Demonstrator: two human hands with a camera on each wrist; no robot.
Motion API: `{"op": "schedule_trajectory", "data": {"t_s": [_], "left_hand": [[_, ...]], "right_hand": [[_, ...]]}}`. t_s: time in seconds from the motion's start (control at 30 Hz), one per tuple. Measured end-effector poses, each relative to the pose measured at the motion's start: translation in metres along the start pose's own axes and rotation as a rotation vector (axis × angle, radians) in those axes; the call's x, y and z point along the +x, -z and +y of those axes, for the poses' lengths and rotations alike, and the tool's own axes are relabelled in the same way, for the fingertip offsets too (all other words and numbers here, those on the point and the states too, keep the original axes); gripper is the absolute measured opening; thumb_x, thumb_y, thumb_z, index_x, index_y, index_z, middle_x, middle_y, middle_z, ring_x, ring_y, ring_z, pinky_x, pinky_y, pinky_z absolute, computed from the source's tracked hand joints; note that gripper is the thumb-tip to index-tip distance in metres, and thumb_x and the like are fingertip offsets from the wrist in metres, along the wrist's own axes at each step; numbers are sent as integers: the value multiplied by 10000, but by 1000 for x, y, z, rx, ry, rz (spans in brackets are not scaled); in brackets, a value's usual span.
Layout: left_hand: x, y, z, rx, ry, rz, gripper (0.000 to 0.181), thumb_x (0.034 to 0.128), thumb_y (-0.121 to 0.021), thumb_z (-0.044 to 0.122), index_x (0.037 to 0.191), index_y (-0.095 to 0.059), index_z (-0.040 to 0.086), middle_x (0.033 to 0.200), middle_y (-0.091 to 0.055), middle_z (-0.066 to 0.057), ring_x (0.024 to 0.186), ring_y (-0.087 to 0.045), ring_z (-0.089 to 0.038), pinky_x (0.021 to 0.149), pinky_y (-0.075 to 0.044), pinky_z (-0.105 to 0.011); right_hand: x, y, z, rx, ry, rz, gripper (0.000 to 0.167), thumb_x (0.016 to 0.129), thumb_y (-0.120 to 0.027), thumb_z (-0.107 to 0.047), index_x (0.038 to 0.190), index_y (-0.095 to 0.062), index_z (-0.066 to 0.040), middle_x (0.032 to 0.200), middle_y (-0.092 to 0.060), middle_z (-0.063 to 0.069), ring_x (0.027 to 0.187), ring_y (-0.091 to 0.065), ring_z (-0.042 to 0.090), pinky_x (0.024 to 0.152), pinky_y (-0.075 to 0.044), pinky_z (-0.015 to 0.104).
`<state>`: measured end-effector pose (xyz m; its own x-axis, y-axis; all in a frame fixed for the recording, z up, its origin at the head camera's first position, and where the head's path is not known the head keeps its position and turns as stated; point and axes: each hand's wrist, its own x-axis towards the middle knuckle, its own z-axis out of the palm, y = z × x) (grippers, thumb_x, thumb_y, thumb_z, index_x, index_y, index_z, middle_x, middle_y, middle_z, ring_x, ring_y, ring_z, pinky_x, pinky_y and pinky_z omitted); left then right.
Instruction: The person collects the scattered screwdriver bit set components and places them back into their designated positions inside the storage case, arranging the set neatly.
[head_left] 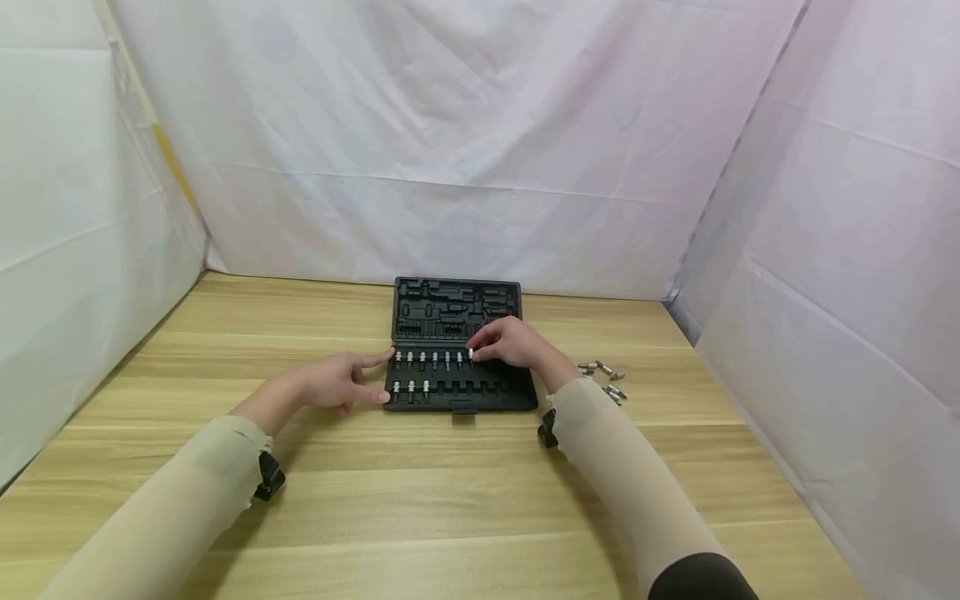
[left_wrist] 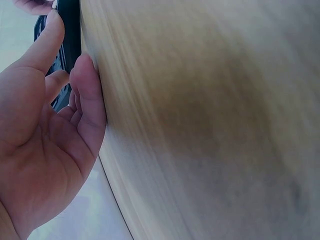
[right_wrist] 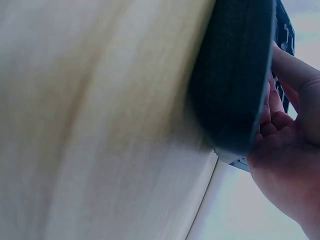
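An open black tool case [head_left: 495, 402] lies on the wooden table, its lid tilted back. Metal bit sockets [head_left: 435, 360] stand in a line along the upper row of the tray, and three more sockets [head_left: 411, 390] fill the left of the lower row. My left hand [head_left: 337, 382] touches the case's left edge, thumb near the front corner and index finger further back. With thumb and fingers my right hand [head_left: 513, 343] pinches a bit socket [head_left: 471, 355] at the right end of the upper row. The case's side wall [right_wrist: 232, 75] hides those fingertips in the right wrist view.
Several loose bit sockets [head_left: 604, 377] lie scattered on the table right of the case, beside my right forearm. Bare slots [head_left: 480, 387] continue the lower row to the right. White cloth [head_left: 450, 208] hangs behind the table and along both sides.
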<state>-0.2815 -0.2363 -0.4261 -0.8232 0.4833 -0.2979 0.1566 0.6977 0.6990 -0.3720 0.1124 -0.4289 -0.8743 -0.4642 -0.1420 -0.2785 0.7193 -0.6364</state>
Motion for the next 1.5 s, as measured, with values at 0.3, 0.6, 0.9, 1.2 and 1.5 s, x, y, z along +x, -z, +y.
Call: {"op": "schedule_trajectory", "data": {"t_s": [0.3,0.6,0.9,1.2,1.5], "left_hand": [[2,0,-2,0,-2,-2,938,1024,-787,425,1763,-246,222,905,-583,-104,664,-570,-185,668,-562,-359],[2,1,-1,3,3,-3,939,1024,-788,423,1764,-245,226,928,-592,-116,674,-577,-187,677,-566,-360],[1,1,-2,0,-12,-9,939,1028,-783,414,1765,-236,218,940,-596,-129,677,-576,-193,668,-564,-361],[2,4,-1,-3,1,-13,942,1030,-780,418,1768,-224,238,917,-574,-108,672,-574,-187,671,-563,-347],[3,6,-4,7,5,-19,956,1026,-781,434,1769,-213,233,925,-591,-117,666,-566,-181,669,-554,-342]], "right_hand": [[1,0,4,-48,30,-20,207,1043,-789,-282,1237,-846,-238,1344,-771,19,1255,-699,248,1094,-576,495],[0,3,4,-9,35,-14,259,1035,-801,-281,1289,-819,-232,1234,-768,20,1129,-695,211,1017,-587,458],[8,7,0,-63,77,7,380,1062,-763,-326,1427,-748,-221,1472,-694,44,1275,-658,277,1081,-571,500],[15,2,-4,-107,20,9,413,1012,-825,-350,1407,-742,-265,1402,-640,103,1295,-588,296,1117,-529,517],[21,-4,-10,-112,-72,20,366,1024,-811,-331,1378,-722,-311,1425,-605,127,1436,-417,382,1180,-442,585]]}}
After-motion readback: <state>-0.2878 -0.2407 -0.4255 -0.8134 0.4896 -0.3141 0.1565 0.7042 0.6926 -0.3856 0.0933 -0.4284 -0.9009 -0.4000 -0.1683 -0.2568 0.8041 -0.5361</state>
